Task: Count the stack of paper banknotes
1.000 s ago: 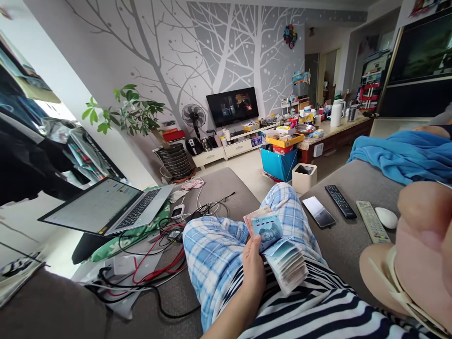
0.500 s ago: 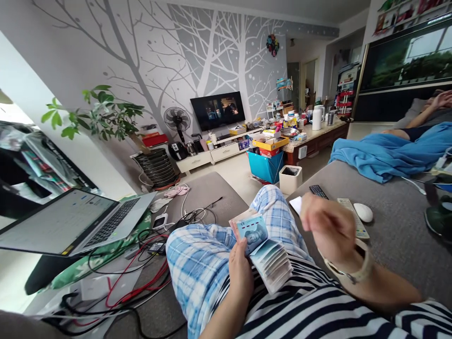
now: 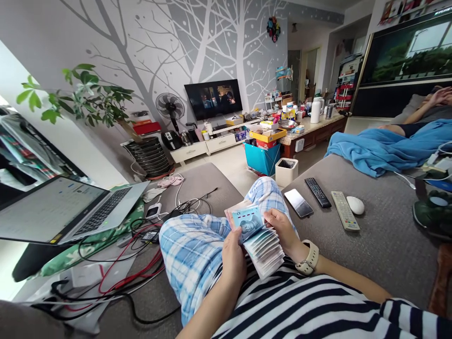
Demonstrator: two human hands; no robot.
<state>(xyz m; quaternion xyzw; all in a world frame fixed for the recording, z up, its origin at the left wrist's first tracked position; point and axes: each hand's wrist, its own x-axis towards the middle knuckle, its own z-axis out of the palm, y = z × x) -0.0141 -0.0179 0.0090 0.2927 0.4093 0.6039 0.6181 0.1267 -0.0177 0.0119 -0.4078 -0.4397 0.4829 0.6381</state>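
Note:
A bundle of banknotes lies bent over above my lap, its edges fanned out toward me. The top note is blue with a printed portrait, and pinkish paper shows behind it. My left hand is closed on the bundle's left side, thumb on the front. At the upper right edge of the blue note, the fingers of my right hand pinch the paper. A beige watch band circles my right wrist. Under the notes are my blue plaid trousers and striped shirt.
Right of my leg lie a phone, a black remote, a pale remote and a white mouse. A laptop and tangled cables are on the left. Another person rests at far right by a blue blanket.
My right hand has come down and left from above the remotes to the notes and now grips the blue note's edge. The phone it partly covered is in full view. The camera view shifted slightly.

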